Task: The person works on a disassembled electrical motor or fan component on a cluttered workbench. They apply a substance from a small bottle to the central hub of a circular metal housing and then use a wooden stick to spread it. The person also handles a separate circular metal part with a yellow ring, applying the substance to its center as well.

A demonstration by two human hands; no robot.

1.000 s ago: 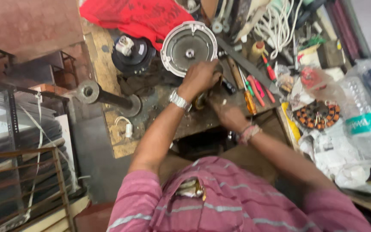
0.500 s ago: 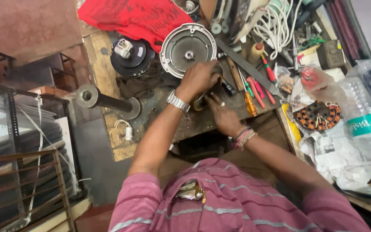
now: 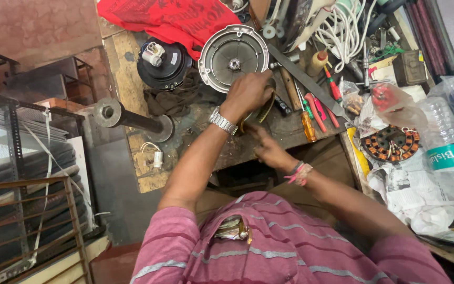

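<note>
My left hand (image 3: 248, 93) is curled over a small dark round part (image 3: 262, 109) w/ a yellowish edge, fingers closed on it, pinning it to the workbench (image 3: 132, 63) just near of the silver fan motor cover (image 3: 232, 57). Steel watch (image 3: 222, 121) on that wrist. My right hand (image 3: 269, 150) sits just near of the left, fingers bunched at the near edge of the same part; can't tell if it actually grips anything, tips partly hidden. Thread band (image 3: 298, 173) on that wrist.

Around it: black motor housing (image 3: 163, 64) to the left of the cover, red cloth (image 3: 174, 18) at far edge. Long flat file (image 3: 306, 81) runs diagonally right of my left hand, orange-handled screwdriver (image 3: 308, 123) + red-handled pliers (image 3: 316, 108) just beside it. Copper-wound stator (image 3: 390, 143) further right on newspaper, clear water bottle (image 3: 450, 152) at right edge. Steel pipe stand (image 3: 127, 117) at the bench's left side, small white capacitor (image 3: 157, 158) near of it.
</note>
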